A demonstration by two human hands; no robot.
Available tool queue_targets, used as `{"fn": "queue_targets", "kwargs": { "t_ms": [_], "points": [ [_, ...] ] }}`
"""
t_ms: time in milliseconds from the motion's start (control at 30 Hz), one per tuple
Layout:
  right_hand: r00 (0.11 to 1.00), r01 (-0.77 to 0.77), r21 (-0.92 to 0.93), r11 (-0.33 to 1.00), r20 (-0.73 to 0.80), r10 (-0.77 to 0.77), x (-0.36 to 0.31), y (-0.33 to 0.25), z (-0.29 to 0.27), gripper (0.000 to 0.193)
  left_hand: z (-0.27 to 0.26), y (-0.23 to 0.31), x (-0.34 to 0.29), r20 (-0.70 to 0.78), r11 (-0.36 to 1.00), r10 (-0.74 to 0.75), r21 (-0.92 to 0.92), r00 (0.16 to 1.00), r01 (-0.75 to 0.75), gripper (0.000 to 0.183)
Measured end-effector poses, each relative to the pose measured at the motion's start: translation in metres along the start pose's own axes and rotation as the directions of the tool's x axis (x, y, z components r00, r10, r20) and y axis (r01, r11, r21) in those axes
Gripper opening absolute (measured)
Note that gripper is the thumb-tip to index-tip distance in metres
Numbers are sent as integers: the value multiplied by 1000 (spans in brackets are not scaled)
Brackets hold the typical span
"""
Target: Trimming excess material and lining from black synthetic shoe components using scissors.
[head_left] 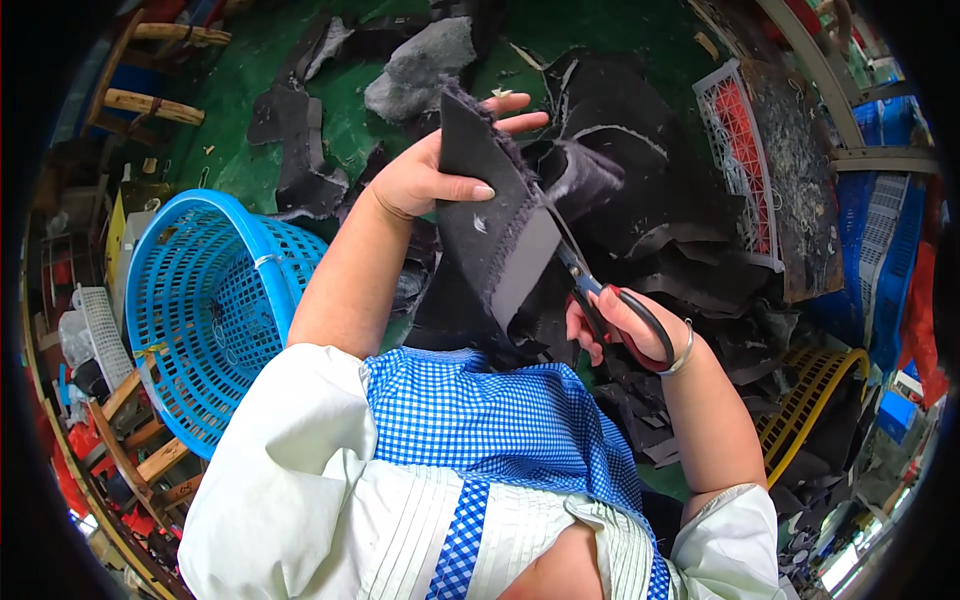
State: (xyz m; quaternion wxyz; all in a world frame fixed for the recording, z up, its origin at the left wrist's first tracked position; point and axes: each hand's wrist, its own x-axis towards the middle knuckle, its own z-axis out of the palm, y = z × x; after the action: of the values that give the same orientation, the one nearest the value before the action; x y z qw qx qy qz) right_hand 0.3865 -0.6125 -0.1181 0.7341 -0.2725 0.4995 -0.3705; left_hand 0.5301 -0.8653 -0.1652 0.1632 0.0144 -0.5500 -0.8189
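My left hand (440,165) grips a piece of dark grey fleece-backed material (478,195), thumb on its smooth face and the other fingers behind. Two of those fingers stick out past its fuzzy edge. In my right hand (625,325) is a pair of scissors (575,262) with black and red handles, fingers through the loops. The scissor blades point up and left and meet the material's right side; part of them is hidden against it. A lighter grey strip (527,265) hangs below the fuzzy edge, over my lap.
A blue plastic basket (195,205) lies tipped at my left. Dark scraps (620,110) and a grey fluffy piece (425,70) cover much of the green floor (225,130). A yellow basket (815,400) stands at right, with a white-framed red crate (740,160) beyond. Wooden stools (150,105) line the left.
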Motion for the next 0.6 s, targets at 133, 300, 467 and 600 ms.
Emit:
{"fn": "queue_targets", "kwargs": {
  "t_ms": [133,300,467,600],
  "points": [
    [996,32,10,999,-86,-31,4,-6,1,54,-1,-2,4,104,995,31,91,994,-41,99],
    [988,144,176,974,-80,-132,2,5,7,57,-3,6,2,130,994,-36,105,991,22,97],
    [767,538,-39,842,-390,-509,16,7,17,36,24,26,3,-164,992,-76,-113,984,58,59],
    [692,234,-344,909,-598,-404,32,-13,31,54,65,34,25,-278,992,-63,-126,958,29,41]
  ]
}}
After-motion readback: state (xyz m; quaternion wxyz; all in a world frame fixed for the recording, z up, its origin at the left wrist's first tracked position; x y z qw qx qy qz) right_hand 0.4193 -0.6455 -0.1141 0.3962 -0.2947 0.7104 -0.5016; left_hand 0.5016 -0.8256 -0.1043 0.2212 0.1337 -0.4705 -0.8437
